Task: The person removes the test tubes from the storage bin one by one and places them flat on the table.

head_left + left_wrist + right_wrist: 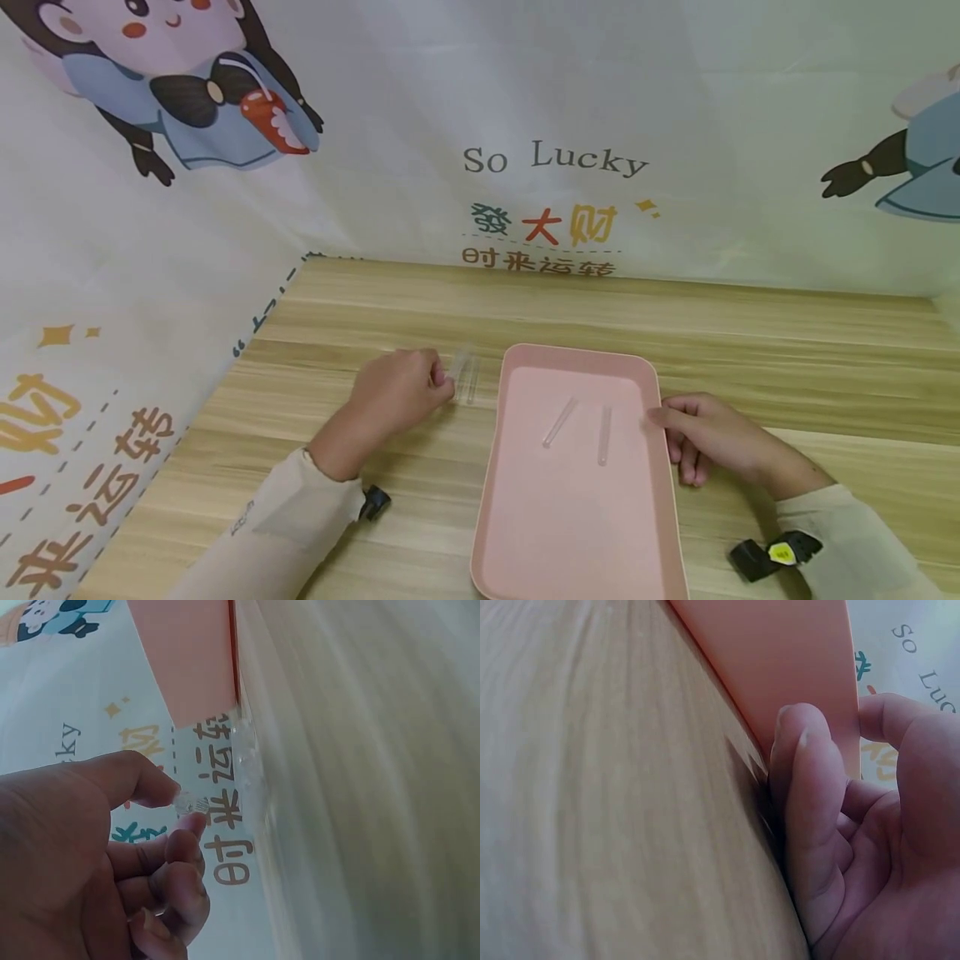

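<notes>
Pink tray, lower centre, pinched at its edge by my right grip; left of centre, my left grip pinches one clear tube, which could roll loose if squeezed unevenly.

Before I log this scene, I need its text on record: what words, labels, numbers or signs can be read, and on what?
"So Lucky": back cloth
"發大财": back cloth, below that
"时来运转": back cloth, lowest line
"财" and "来运转": left cloth
Too small to read: marks on the left sleeve; yellow label on the right wrist's black device
Unreadable, cut off: dark lettering along the left cloth's bottom edge
</notes>
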Action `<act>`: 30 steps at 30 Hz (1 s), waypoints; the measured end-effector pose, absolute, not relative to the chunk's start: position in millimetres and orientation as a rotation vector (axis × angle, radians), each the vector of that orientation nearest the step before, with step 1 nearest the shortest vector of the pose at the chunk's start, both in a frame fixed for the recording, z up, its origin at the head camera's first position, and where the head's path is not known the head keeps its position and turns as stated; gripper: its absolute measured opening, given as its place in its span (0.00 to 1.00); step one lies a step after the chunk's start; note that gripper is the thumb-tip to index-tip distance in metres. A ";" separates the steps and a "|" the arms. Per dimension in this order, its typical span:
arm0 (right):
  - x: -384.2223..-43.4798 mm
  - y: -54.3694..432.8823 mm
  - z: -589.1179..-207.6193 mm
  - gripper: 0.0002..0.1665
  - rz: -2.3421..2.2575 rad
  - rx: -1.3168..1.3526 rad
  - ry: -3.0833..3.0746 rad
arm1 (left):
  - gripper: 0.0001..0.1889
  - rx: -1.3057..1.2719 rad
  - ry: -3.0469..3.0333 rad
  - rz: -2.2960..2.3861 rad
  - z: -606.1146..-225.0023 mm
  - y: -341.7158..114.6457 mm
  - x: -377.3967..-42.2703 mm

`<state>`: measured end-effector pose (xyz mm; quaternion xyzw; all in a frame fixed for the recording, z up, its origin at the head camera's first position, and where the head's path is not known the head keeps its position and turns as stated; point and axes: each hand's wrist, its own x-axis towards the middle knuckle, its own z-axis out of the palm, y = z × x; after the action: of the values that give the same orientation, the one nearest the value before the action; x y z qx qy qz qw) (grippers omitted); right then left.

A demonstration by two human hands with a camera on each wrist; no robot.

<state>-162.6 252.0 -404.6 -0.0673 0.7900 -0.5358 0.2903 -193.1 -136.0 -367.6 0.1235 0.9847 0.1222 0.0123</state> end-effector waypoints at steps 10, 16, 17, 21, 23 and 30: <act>-163.0 253.0 -406.5 0.27 -1.437 -0.200 2.107 | 0.10 0.326 3.050 0.338 -370.9 -145.8 -198.9; -162.1 252.5 -406.2 0.28 -1.431 -0.191 2.124 | 0.10 0.314 3.031 0.316 -372.5 -148.2 -200.7; -162.0 252.3 -406.0 0.28 -1.432 -0.193 2.123 | 0.10 0.308 3.028 0.312 -372.8 -148.4 -200.8; -161.6 251.9 -405.4 0.28 -1.428 -0.196 2.123 | 0.10 0.292 3.022 0.304 -373.0 -148.5 -200.7; -161.5 252.0 -404.8 0.28 -1.427 -0.196 2.123 | 0.11 0.289 3.017 0.306 -372.8 -148.6 -200.7; -161.2 251.9 -403.3 0.28 -1.421 -0.189 2.124 | 0.12 0.291 3.019 0.306 -373.2 -149.4 -201.8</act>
<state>-161.2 251.9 -403.3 -0.0707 0.7943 -0.5316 0.2854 -201.8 -149.4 -373.2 0.0953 0.9893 0.1003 0.0467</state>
